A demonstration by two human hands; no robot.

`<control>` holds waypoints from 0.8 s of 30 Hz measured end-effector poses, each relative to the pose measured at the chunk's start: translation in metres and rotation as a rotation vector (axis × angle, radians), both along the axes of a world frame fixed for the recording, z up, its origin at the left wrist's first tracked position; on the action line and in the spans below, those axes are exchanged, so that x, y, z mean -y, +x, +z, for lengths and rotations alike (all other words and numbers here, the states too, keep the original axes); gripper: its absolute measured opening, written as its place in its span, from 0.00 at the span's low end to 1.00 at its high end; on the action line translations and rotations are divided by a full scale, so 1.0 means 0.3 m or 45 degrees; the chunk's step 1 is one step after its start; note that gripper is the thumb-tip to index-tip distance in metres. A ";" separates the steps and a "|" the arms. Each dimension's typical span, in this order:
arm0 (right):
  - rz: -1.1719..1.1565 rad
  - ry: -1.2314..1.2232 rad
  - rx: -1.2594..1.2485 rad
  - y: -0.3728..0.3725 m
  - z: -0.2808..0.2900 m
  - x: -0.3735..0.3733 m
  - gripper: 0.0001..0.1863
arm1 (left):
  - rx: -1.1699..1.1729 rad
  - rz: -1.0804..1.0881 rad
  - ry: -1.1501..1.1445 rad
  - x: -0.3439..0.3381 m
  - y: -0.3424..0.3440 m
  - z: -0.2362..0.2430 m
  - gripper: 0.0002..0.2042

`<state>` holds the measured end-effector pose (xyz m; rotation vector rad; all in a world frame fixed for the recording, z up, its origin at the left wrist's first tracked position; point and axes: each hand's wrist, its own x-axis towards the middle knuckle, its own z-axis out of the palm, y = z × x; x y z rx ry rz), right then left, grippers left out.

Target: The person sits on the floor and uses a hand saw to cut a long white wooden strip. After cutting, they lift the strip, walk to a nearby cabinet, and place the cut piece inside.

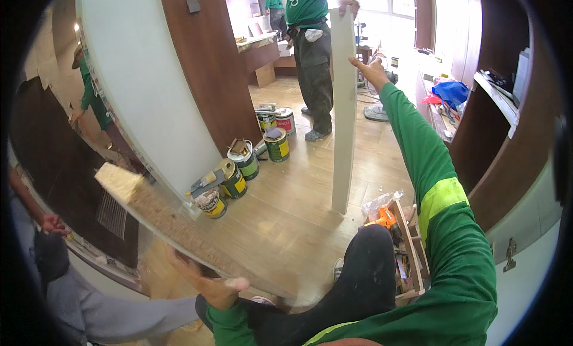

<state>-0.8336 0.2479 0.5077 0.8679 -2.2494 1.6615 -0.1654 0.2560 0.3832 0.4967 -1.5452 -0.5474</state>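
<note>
The left hand (215,288), at seven o'clock, has its fingers under the lower edge of a long board (179,224) and its thumb standing clear; blur leaves it unclear whether the fingers clench or merely prop it. The board slants from nine o'clock down towards six. The right hand (376,71), at one o'clock, is loose, fingers reaching to the edge of an upright board (344,119); contact cannot be told. A co-worker's hand (349,8) is at that board's top. Steady support would likely serve best: palm flat beneath the slanted board, fingers clear of corners.

Its face looks rough, brown and fibrous, its end pale; the upright board is smooth, whitish and narrow. Beyond, round metal cans (233,180) stand towards ten o'clock on glossy plank flooring (286,209).
</note>
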 end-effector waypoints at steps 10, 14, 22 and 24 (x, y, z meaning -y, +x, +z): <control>0.304 -0.248 0.024 -0.192 -0.120 0.252 0.27 | -0.442 0.028 0.377 0.173 0.105 -0.133 0.32; 0.483 -0.309 0.013 -0.081 -0.173 0.245 0.22 | -0.325 0.460 0.249 0.339 0.149 0.039 0.30; 0.468 -0.481 0.018 0.170 -0.146 0.110 0.33 | -0.480 0.231 0.154 0.825 0.067 0.327 0.29; 0.406 -0.462 0.018 0.209 -0.149 0.118 0.33 | -0.344 0.475 0.005 1.018 0.023 0.333 0.25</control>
